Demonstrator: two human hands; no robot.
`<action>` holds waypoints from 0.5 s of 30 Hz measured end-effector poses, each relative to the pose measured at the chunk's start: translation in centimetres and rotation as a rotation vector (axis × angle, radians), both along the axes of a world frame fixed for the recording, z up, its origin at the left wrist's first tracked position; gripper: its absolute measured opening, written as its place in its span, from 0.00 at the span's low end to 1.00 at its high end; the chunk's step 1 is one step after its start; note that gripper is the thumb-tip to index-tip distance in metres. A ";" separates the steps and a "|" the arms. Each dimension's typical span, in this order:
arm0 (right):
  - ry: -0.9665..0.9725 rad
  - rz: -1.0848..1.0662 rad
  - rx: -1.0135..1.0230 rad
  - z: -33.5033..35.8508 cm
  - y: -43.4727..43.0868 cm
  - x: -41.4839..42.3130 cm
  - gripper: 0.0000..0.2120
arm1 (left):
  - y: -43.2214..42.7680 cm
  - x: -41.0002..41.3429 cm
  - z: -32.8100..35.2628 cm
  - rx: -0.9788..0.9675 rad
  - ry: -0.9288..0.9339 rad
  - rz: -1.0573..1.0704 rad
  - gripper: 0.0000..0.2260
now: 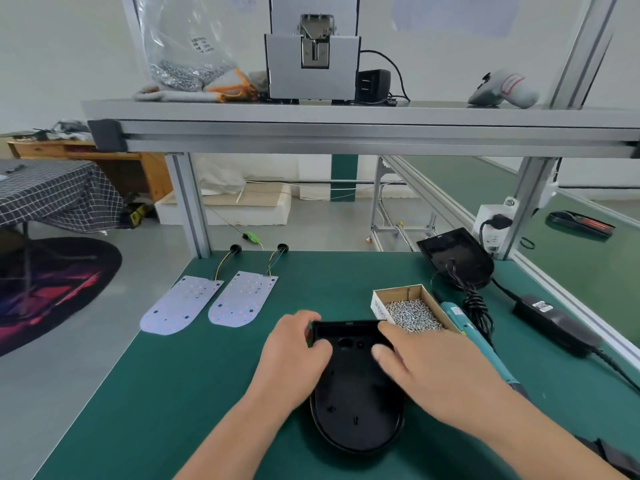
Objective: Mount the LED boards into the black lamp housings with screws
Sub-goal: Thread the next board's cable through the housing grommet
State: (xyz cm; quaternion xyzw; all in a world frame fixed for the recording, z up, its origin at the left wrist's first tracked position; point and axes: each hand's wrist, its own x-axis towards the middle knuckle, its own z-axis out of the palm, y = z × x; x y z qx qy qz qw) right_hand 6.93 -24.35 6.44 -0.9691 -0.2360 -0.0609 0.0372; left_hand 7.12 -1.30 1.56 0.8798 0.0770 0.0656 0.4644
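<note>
A black lamp housing (356,410) lies open side up on the green mat in front of me. My left hand (294,355) grips its far left edge with curled fingers. My right hand (426,368) holds its far right edge, thumb inside the shell. Two white LED boards (181,304) (242,298) with wires lie flat at the left. A second black housing (457,256) rests at the back right. An open cardboard box of screws (412,313) stands just beyond my right hand.
A teal electric screwdriver (474,336) with a coiled black cable lies right of the screw box, beside a black power adapter (554,322). Aluminium frame posts (188,202) and a shelf stand at the bench's back edge. A conveyor runs along the right.
</note>
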 end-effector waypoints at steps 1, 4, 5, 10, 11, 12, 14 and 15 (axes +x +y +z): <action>0.015 -0.018 0.021 0.0 -0.2 0.2 0.16 | 0.0 -0.2 0.0 0.015 0.003 -0.013 0.14; 0.052 -0.047 0.061 -0.3 -0.4 0.8 0.14 | -0.2 -0.5 0.0 0.016 -0.003 -0.029 0.10; 0.059 -0.060 0.062 -0.3 -0.4 1.2 0.14 | -0.2 -0.5 0.0 0.016 -0.006 -0.026 0.11; 0.142 -0.103 0.179 1.0 0.3 3.7 0.17 | -0.3 -0.6 -0.3 -0.041 -0.049 -0.007 0.17; 0.134 -0.095 0.221 1.5 1.0 4.7 0.16 | -0.3 -0.5 -0.3 -0.064 -0.082 0.014 0.12; 0.136 -0.074 0.267 2.0 1.9 5.8 0.14 | -0.4 -0.5 -0.3 -0.097 -0.111 0.048 0.07; 0.157 -0.007 0.330 2.9 4.7 8.6 0.12 | -0.3 -0.2 -0.4 -0.200 -0.146 0.115 0.02; 0.178 0.028 0.342 3.1 6.4 10.3 0.12 | -0.2 -0.1 -0.5 -0.260 -0.156 0.139 0.05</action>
